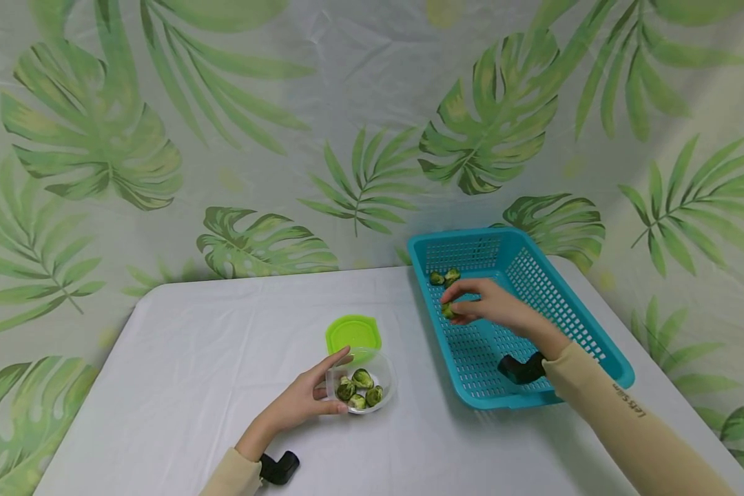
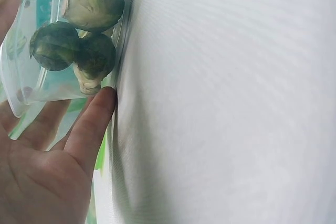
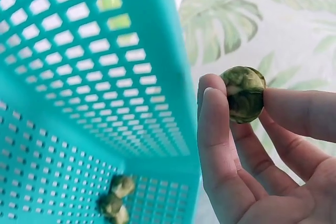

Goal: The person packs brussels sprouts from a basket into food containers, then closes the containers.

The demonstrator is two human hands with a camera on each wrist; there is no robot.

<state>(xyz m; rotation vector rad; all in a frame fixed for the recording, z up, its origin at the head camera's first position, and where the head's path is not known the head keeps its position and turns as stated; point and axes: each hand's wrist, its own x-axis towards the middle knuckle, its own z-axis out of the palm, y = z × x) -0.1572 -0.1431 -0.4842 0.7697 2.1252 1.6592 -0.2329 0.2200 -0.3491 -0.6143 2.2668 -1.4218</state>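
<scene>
My right hand (image 1: 492,303) pinches a Brussels sprout (image 3: 244,95) between thumb and fingertips, raised over the left side of a blue perforated basket (image 1: 496,401). A few other sprouts (image 1: 451,274) lie in the basket's far left corner. Toward the middle of the table, my left hand (image 1: 300,396) holds a clear plastic container (image 1: 386,372) from its left side, thumb near and fingers at the far side. Several Brussels sprouts (image 1: 362,378) sit inside it. The left wrist view shows sprouts (image 2: 97,3) through the clear wall, with fingertips touching the container low down.
A bright green lid (image 1: 347,331) lies flat just behind the container. White cloth covers the table (image 1: 192,358). A leaf-patterned curtain (image 1: 372,89) hangs behind the table. Dark wrist devices (image 1: 279,468) are on both arms.
</scene>
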